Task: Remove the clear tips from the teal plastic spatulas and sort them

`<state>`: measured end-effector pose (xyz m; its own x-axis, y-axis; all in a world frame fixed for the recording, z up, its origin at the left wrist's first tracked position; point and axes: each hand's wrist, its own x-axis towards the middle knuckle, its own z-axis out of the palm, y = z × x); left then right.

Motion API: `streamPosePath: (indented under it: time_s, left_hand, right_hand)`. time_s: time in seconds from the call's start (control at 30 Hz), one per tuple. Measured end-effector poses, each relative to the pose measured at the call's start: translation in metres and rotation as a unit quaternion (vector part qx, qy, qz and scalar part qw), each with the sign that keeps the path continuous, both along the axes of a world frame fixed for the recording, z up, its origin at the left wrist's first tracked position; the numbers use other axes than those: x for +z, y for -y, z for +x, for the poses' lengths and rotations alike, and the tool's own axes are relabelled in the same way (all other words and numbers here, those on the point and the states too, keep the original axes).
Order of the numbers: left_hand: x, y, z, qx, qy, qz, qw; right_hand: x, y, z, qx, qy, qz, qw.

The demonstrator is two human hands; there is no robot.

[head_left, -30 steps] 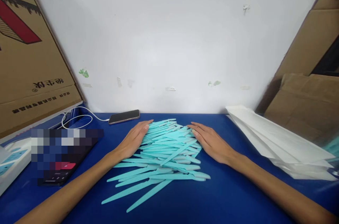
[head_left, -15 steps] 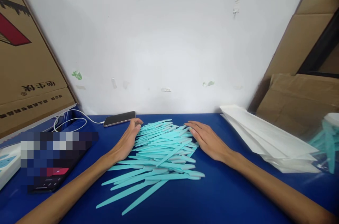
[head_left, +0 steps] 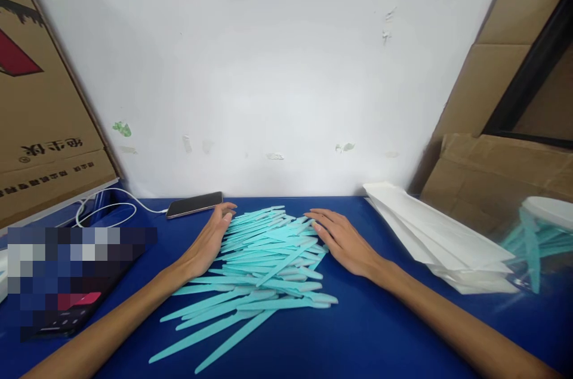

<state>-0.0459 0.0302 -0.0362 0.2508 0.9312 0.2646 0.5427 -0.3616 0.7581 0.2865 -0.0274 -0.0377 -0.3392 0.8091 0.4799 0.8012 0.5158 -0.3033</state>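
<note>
Across the middle of the blue table [head_left: 308,343], a pile of turquoise sticks [head_left: 264,246] lies between the left hand [head_left: 210,242] and the right hand [head_left: 347,242], both with fingers extended and loosely curved, nothing gripped. The largest risk is the pile itself: its sticks cross at different slants, so uneven pressure from the two sides could make some ride up over others, or squeeze loose ones out at the near side, where several fan away and neither hand guards them. A wide outward swing of the right hand might brush the white sheets [head_left: 439,230], stacked unevenly and liable to slide. Next, a careless reach of the left hand could knock the phone [head_left: 194,205] just beyond it, or snag its thin cord [head_left: 154,210]. As for what is lost to view, the box [head_left: 49,92] runs off the left edge; the tub [head_left: 550,207] at right is smeared and cut off; blocky masking hides most of the dark device [head_left: 69,316]; the upper sticks cover those beneath; and the fingertips seem to meet the pile's edges, though contact is hard to confirm.
</note>
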Motion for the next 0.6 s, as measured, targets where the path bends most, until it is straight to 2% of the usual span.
streamPosePath:
  time_s: [0.23, 0.4, 0.6]
  left_hand:
    - [0.0017, 0.0014, 0.0007, -0.003, -0.006, -0.004, 1.0]
    - [0.002, 0.0017, 0.0, 0.002, -0.004, -0.008, 1.0]
    - [0.0015, 0.0004, 0.0002, -0.004, 0.003, -0.015, 1.0]
  right_hand:
    - [0.0102, 0.0059, -0.0002, 0.009, -0.012, 0.04, 0.999]
    - [0.0098, 0.0074, 0.0006, 0.018, -0.023, 0.085, 0.996]
    - [0.0096, 0.0086, 0.0011, 0.026, -0.017, 0.089, 0.996]
